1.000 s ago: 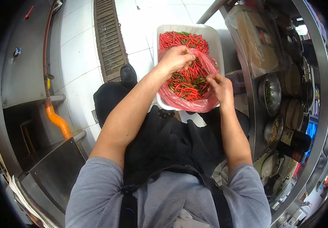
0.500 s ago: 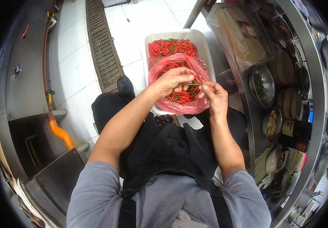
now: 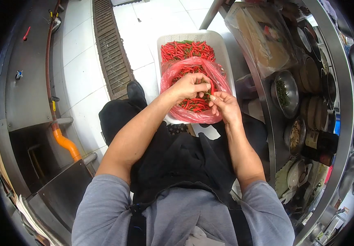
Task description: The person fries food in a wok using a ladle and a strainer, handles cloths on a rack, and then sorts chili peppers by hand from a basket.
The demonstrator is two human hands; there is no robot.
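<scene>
Both hands meet over a pink plastic bag [image 3: 222, 80] full of red chili peppers with green stems. My left hand [image 3: 191, 87] is closed on a red chili pepper [image 3: 212, 87], its thumb pressed toward the fingers. Close beside it, my right hand [image 3: 225, 104] pinches at the stem end of that chili. The bag sits in a white plastic basket [image 3: 224, 45]. Behind the bag, a heap of loose red chilies [image 3: 187, 51] fills the basket's far part. My fingers hide some of the bag's contents.
To the right stands a metal shelf [image 3: 270, 135] with a bowl of chopped greens [image 3: 282, 92], another bowl [image 3: 295, 137] and stacked pans. A floor drain grate [image 3: 110, 45] runs along white tiles at left. An orange pipe [image 3: 67, 143] bends beside the steel cabinet [image 3: 27, 78].
My right hand has moved slightly left and down, closer to my left hand. The chili between them is now more upright.
</scene>
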